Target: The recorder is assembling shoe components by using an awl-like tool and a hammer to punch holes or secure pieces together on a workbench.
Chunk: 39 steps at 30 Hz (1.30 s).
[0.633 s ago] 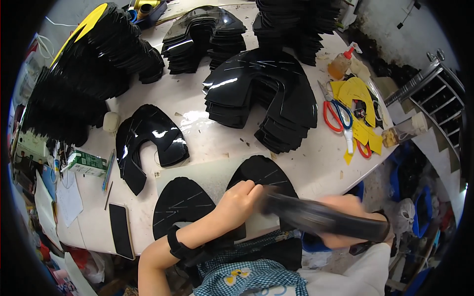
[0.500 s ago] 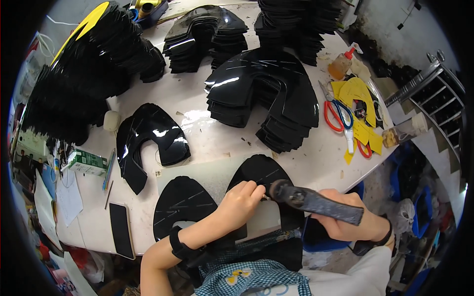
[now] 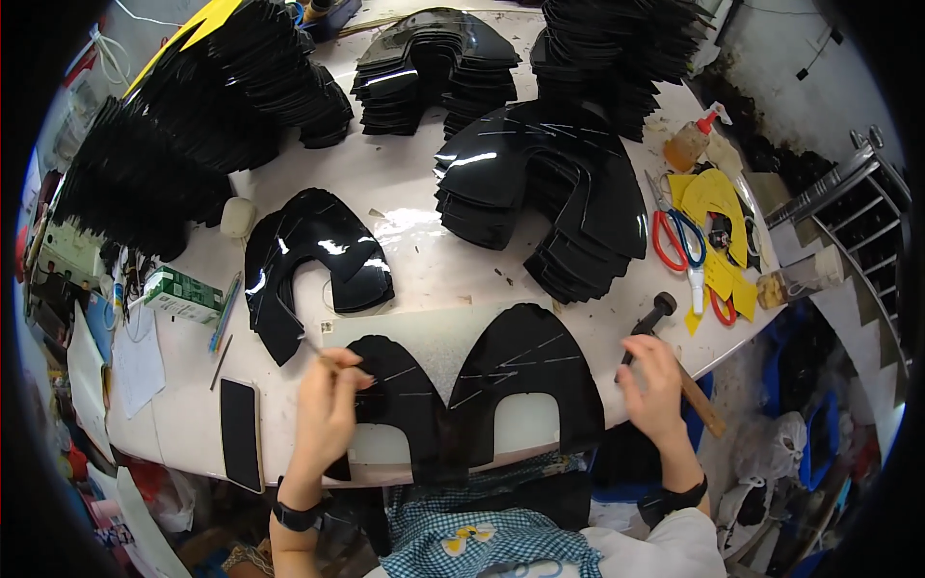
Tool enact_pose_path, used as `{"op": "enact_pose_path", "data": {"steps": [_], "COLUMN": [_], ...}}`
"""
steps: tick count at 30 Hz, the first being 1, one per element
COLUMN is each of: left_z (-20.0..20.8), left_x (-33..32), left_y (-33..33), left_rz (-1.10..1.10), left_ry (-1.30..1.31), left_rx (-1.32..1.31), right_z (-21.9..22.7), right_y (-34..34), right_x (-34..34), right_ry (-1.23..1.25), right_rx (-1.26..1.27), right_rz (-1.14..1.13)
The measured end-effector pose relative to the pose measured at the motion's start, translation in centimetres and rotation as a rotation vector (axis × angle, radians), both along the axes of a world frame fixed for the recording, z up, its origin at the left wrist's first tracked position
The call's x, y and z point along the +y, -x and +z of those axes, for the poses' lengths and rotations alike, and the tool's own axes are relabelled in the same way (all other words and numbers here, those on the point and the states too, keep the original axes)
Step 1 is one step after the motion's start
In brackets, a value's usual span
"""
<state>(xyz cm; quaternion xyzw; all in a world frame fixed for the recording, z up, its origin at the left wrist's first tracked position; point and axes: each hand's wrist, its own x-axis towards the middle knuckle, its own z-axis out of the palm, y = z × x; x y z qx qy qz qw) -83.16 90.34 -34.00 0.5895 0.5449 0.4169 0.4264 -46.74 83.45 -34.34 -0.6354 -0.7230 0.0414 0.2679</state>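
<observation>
Two black arch-shaped pieces with pale marked lines, a left piece (image 3: 400, 380) and a right piece (image 3: 530, 356), lie side by side on a translucent mat (image 3: 434, 328) at the table's front edge. My left hand (image 3: 328, 405) is pinched round a thin stick-like tool (image 3: 306, 340), beside the left piece; its exact kind is too small to tell. My right hand (image 3: 657, 390) hovers right of the right piece, fingers curved and apart, holding nothing. Partly behind it, a hammer (image 3: 703, 403) with a wooden handle lies at the table's right edge.
Stacks of glossy black arch pieces (image 3: 434, 58) fill the back, with a nearer stack (image 3: 578, 212) and smaller pieces (image 3: 318, 250). Scissors (image 3: 682, 241), yellow scraps (image 3: 723, 207) and a glue bottle (image 3: 689, 144) sit right. A phone (image 3: 241, 433) and green box (image 3: 183, 294) lie left.
My right hand has put down the hammer and come off it. My left hand has moved left from the right black piece, carrying the thin tool. The view has shifted slightly.
</observation>
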Motion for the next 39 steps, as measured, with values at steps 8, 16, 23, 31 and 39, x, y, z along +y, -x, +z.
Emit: {"op": "enact_pose_path", "data": {"steps": [8,16,23,31,39], "left_z": [-2.9,4.2,6.0,5.0,3.1], "left_x": [-2.1,-6.3,-5.1,-4.2,-1.1], "left_y": [6.6,5.9,0.7,-1.3,2.0], "left_rz": [0.089,-0.224,-0.42,-0.244,0.084], "left_ry": [-0.132,0.093,-0.325,-0.574,-0.09], "left_rx": [0.493,-0.038,-0.175,-0.05,0.055], "right_z": [-0.4,8.0,6.0,6.4,10.9], "right_y": [5.0,3.9,9.6,8.8,1.1], "right_x": [1.7,1.6,0.1,4.8,18.3], "right_ry": [0.111,0.681,0.105,0.075,-0.264], "right_rx": [0.074,0.903,1.074,0.99,0.945], "right_rz": [-0.02,1.545,0.514,0.736,-0.076]}}
